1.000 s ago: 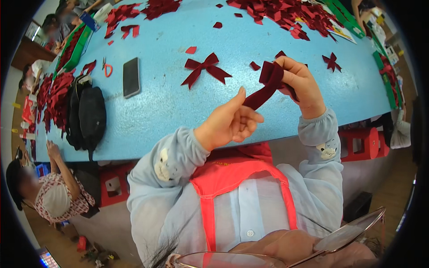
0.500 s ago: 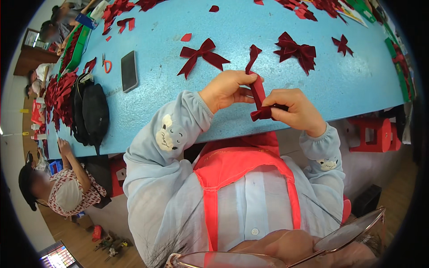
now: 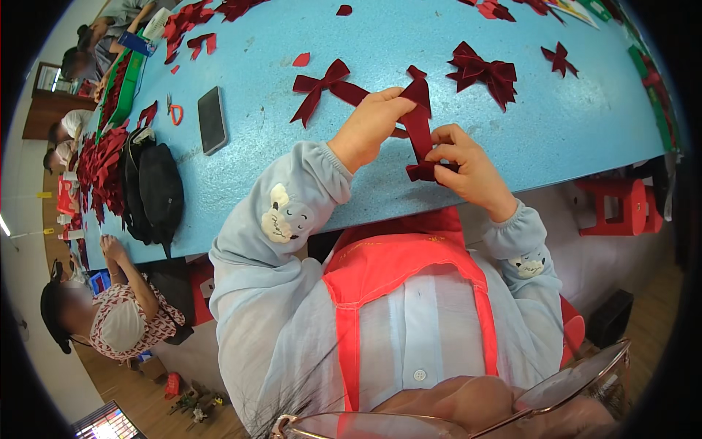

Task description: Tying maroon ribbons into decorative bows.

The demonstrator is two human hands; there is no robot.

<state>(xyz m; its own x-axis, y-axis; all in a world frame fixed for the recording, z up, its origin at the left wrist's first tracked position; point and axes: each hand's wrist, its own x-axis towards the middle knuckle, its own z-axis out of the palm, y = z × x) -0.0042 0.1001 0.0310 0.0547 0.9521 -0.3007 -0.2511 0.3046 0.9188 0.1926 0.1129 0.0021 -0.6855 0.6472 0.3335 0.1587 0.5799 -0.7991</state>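
While the left hand [image 3: 369,123] still pinches the ribbon [image 3: 420,132], the right hand [image 3: 472,168] has partly uncurled; it grips the lower end

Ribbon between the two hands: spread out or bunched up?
Mostly spread: the ribbon runs flat between left hand and right hand; whether its lower end is looped, cannot tell.

Dark red ribbon [image 3: 419,132], partly folded, taut

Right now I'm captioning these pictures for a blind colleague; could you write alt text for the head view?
A person's left hand and right hand hold a dark red ribbon over a blue table. Dark red bows lie beyond; to the left are a phone, orange-handled scissors and a black bag.
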